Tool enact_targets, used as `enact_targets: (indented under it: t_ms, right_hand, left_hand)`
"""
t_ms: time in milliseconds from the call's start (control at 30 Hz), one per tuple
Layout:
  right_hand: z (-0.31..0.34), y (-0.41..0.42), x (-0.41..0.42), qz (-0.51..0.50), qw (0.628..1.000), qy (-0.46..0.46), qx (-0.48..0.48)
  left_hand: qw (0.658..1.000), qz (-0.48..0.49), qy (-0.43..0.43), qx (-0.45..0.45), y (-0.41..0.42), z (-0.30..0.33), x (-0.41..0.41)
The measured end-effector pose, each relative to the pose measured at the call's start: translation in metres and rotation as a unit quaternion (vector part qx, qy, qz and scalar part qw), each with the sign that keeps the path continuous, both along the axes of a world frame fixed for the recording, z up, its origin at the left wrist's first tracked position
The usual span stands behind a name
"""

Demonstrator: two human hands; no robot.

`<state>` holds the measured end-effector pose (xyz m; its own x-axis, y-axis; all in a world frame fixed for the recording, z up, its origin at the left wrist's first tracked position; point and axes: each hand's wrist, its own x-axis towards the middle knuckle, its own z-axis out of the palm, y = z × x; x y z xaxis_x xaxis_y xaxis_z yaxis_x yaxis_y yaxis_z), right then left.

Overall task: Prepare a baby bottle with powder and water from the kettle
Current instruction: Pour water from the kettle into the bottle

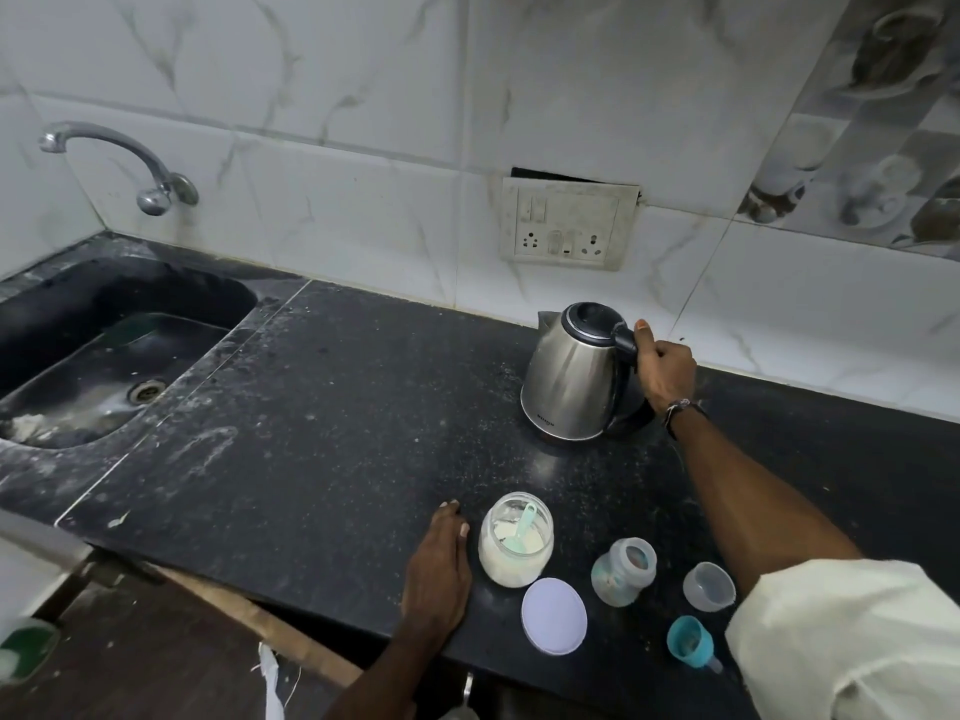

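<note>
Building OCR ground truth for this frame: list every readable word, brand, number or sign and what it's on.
Nothing reads cleanly.
Kettle: small dark brand mark low on the steel body, too blurred to quote.
Baby bottle: faint printing on the side, unreadable.
Switchboard: no legible marking.
Powder jar, white lid, clear cap, blue teat ring: no text visible.

home kitchen, sink (78, 324), tap (119, 163), tiled wall (363, 148)

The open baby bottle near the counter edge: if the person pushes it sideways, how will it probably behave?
The baby bottle stands upright, small and seemingly almost empty, so it is probably light and would tip or slide easily. Its round body would likely roll once down, possibly off the counter edge nearby.
</note>
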<state>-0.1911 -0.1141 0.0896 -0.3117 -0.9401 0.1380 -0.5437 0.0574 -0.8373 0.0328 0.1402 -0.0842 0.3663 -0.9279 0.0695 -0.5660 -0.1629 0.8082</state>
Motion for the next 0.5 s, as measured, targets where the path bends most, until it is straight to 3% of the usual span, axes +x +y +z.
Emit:
enact_targets:
  t_ms: [100, 267, 500]
  right_hand:
    - [-0.011, 0.013, 0.000, -0.034, 0.997, -0.064, -0.010]
    - [-0.012, 0.030, 0.003, -0.063, 0.994, -0.092, -0.003]
    - [-0.012, 0.054, -0.017, -0.074, 0.993, -0.081, -0.033]
  left_hand:
    - [1.000, -0.002, -0.010, -0.007, 0.000, -0.001, 0.000]
    - [1.000, 0.014, 0.001, -0.025, 0.000, -0.003, -0.001]
    - [0.977, 0.142, 0.101, -0.122, 0.017, 0.028, 0.002]
